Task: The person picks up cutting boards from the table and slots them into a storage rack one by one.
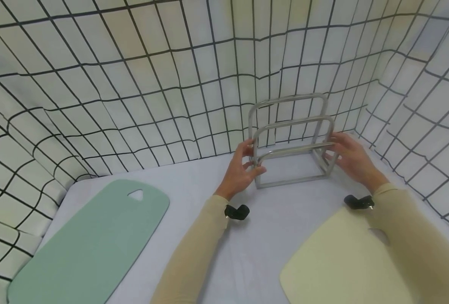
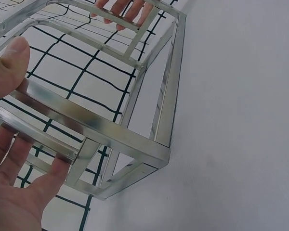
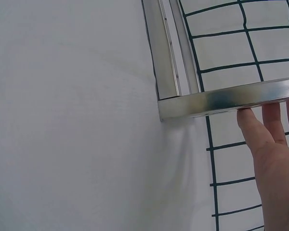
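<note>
A silver metal rack [image 1: 294,122] with several rounded upright loops stands on the white surface by the back wall. My left hand [image 1: 237,175] grips its left side. In the left wrist view, the thumb [image 2: 12,65] lies on one flat bar of the frame, with the fingers [image 2: 50,178] at the bar beside it. On the opposite side, my right hand [image 1: 351,158] holds the right uprights. Seen from the right wrist, its fingertips [image 3: 244,113] press against the edge of a flat bar [image 3: 221,100]; the right thumb is hidden there.
To the left lies a green cutting board [image 1: 95,236] with a handle hole. A pale yellow cutting board [image 1: 338,261] lies at the front right, partly under my right forearm. White walls with a dark grid [image 1: 163,93] enclose the back and sides.
</note>
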Tool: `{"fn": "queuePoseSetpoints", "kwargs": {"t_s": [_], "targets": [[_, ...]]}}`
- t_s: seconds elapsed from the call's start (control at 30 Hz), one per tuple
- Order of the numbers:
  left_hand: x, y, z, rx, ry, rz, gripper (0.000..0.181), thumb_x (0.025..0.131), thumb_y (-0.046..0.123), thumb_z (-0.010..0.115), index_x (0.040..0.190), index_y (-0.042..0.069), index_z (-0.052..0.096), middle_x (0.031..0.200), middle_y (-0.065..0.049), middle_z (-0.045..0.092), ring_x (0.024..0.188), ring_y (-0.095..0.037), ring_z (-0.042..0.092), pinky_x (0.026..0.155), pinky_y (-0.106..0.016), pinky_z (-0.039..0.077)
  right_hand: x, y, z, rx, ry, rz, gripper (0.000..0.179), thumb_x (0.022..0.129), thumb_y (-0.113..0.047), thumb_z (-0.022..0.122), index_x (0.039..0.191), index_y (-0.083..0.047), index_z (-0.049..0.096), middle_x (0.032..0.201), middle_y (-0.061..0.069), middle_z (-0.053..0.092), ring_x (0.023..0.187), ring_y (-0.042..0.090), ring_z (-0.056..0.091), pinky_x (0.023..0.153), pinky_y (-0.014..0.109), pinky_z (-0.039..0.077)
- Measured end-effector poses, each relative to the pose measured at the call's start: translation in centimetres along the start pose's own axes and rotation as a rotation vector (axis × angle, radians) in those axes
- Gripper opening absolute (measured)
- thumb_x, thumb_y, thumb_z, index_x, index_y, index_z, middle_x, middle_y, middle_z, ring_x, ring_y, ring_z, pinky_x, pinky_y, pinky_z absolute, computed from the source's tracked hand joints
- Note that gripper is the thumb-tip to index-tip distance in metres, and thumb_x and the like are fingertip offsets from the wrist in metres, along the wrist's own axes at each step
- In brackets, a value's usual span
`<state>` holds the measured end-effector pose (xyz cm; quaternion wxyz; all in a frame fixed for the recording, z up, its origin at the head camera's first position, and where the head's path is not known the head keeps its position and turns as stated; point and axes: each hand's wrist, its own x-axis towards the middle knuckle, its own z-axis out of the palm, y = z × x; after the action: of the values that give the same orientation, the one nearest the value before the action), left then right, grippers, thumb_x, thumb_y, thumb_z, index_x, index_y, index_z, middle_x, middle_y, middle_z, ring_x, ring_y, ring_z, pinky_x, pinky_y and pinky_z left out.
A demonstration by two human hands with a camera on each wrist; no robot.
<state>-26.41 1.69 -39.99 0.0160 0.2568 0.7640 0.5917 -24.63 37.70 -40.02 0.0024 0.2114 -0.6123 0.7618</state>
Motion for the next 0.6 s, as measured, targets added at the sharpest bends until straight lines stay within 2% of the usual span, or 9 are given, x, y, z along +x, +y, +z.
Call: {"fn": "queuePoseSetpoints", "kwargs": {"t_s": [0.27,0.53,0.6], "targets": [[-0.17,-0.07,-0.33,-0.023,-0.001,-0.008,0.083,0.09,0.006,0.078,0.157,0.024,0.032,0.139,-0.013,0.05,0.133,-0.029,0.052,0.118,-0.039,0.048,0.19,0.23,-0.01,-0.047,0.01,0.026,0.039,0.11,-0.004,0.04,0.147,-0.009,0.046,0.137,-0.005,0.056,0.124,0.007,0.059,0.105,0.021,0.054],[-0.31,-0.27,-0.55,-0.043,-0.007,-0.012,0.082,0.091,0.006,0.076,0.157,0.024,0.031,0.139,-0.012,0.049,0.136,-0.033,0.05,0.121,-0.04,0.045,0.38,0.04,0.42,-0.003,0.016,0.028,0.035,0.109,-0.003,0.044,0.143,-0.007,0.05,0.133,-0.004,0.059,0.12,0.009,0.061,0.104,0.024,0.055],[-0.33,-0.4,-0.55,-0.048,-0.008,-0.014,0.081,0.092,0.006,0.075,0.157,0.024,0.03,0.139,-0.012,0.048,0.137,-0.034,0.049,0.121,-0.041,0.044,0.33,0.09,0.42,-0.032,0.013,0.036,0.037,0.109,-0.005,0.044,0.146,-0.007,0.048,0.134,-0.006,0.059,0.121,0.008,0.06,0.105,0.023,0.055]]}}
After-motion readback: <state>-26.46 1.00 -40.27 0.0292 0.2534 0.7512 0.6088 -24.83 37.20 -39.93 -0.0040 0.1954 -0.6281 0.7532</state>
